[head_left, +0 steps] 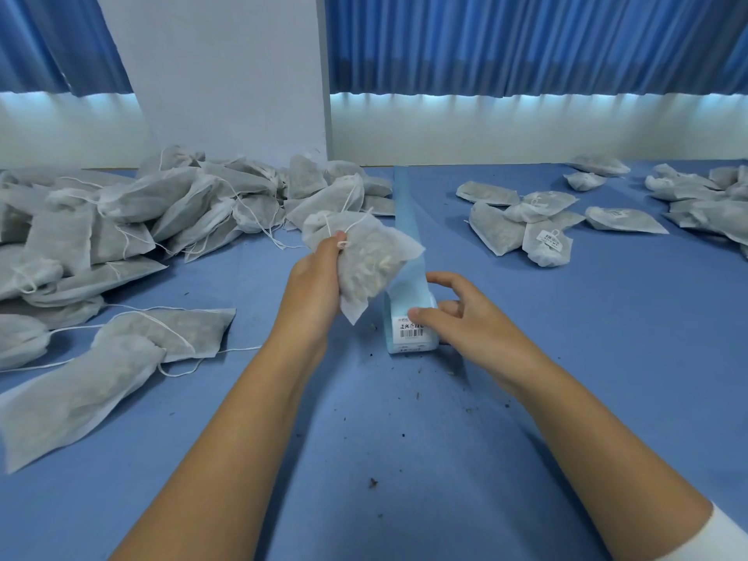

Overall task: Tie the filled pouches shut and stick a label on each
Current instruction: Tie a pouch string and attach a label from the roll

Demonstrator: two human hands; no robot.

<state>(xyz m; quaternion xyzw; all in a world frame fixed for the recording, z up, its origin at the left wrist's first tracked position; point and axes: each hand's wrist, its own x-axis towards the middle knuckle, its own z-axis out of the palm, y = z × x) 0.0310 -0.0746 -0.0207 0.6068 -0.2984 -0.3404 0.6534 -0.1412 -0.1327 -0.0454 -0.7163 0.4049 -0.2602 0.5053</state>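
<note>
Above blue table, left hand curls its fingers round a pouch; right hand pinches label strip.

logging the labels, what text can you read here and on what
Strip label, at the near end of the strip: a barcode under a line of characters, too blurred to quote.
Pouch label, on a pouch at right: too small to read.
No other text is visible.

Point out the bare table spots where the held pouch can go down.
The held pouch fits on the bare table between the label strip and the pouches on the right, or in front between the forearms. Crowded: the pouch pile on the left and the far right heap.
</note>
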